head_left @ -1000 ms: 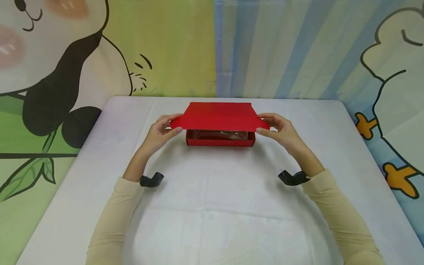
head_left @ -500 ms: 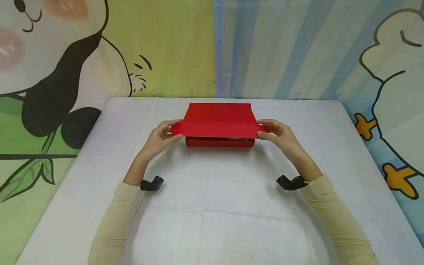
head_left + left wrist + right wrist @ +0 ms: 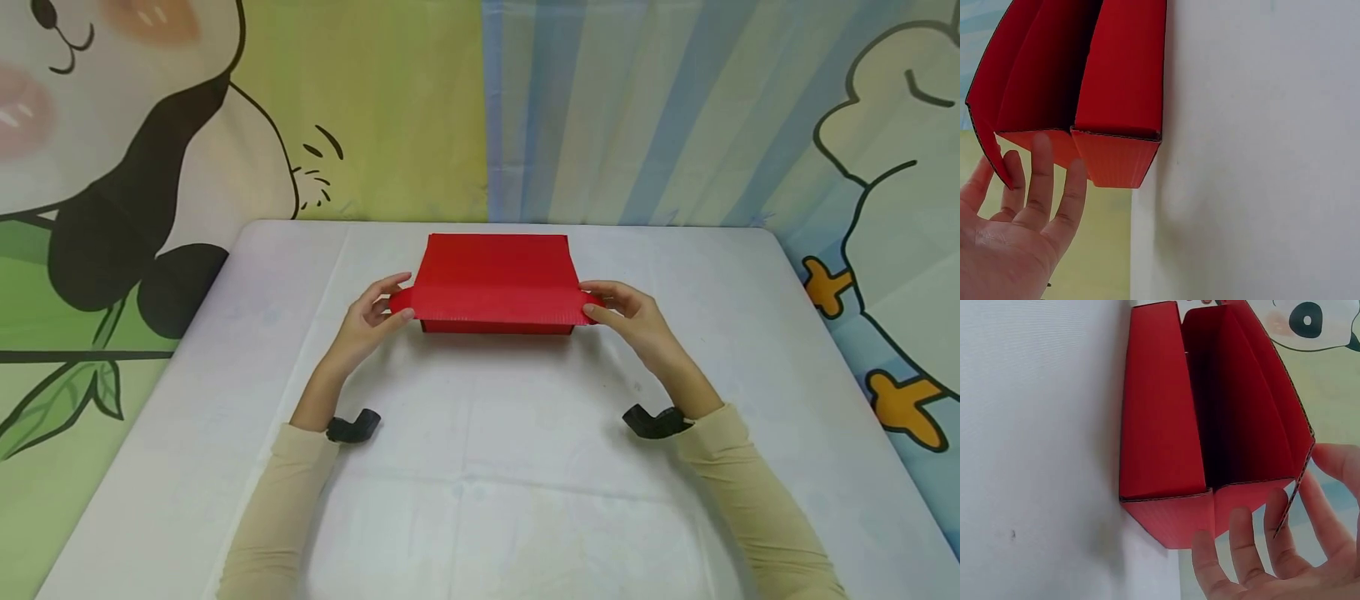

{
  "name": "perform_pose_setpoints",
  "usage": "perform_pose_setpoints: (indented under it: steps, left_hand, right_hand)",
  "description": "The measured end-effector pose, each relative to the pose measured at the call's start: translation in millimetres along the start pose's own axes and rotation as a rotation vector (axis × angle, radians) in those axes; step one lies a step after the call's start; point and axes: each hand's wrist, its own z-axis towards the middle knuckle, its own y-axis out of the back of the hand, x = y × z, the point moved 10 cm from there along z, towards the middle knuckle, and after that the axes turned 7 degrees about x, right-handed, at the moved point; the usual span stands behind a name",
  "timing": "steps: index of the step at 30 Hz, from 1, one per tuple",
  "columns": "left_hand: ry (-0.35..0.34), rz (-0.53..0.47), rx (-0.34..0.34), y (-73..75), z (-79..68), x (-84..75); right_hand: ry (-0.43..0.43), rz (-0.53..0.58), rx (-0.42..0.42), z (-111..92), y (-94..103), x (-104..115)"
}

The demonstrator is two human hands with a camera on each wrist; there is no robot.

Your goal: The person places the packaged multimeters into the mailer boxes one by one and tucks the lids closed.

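Note:
A red cardboard box (image 3: 497,328) stands near the table's far edge, its hinged lid (image 3: 495,279) tilted down low over the front wall. At the lid's left end, my left hand (image 3: 365,323) pinches the side tab (image 3: 991,147) between thumb and fingers. My right hand (image 3: 628,321) does likewise at the right tab (image 3: 1293,497), thumb on top. Both wrist views show a dark gap between lid and front wall (image 3: 1163,412). Fingers of each hand reach beside the box's end walls (image 3: 1116,159). The box's contents are hidden.
A white cloth covers the table (image 3: 465,500). Behind it hangs a printed curtain (image 3: 375,125) with cartoon animals. Each wrist carries a small black mount (image 3: 355,427) that sticks out inward over the table.
Both hands have lowered the lid toward the front wall. The opening that showed a clear plastic-wrapped thing inside is now covered in the head view. The box has stayed in place.

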Motion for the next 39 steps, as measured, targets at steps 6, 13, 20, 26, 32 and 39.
perform_pose_setpoints:
  steps: [6, 13, 20, 26, 32, 39]
  left_hand:
    - [0.004, -0.005, -0.009, -3.9, -2.1, 0.2]
    - [-0.05, -0.013, -0.033, -0.5, -4.0, 7.2]
    - [-0.037, -0.013, -0.046, -1.1, -5.2, 9.0]
    - [-0.016, -0.002, -0.038, -1.2, -4.6, 13.3]
    - [0.015, 0.017, -0.038, 0.6, -5.5, 22.7]
    - [0.023, -0.002, -0.037, -1.0, -4.6, 30.5]
  right_hand:
    - [0.029, 0.039, 0.031, 1, -6.1, 0]
    - [0.037, 0.136, 0.042, 1, -9.8, -7]
    - [0.032, 0.134, 0.037, -1, -11.0, -19]
    - [0.042, 0.077, 0.078, -4, -13.3, -27]
    - [0.077, 0.06, 0.124, -4, -16.7, -32]
    - [0.15, 0.07, 0.077, -1, -14.4, -30]
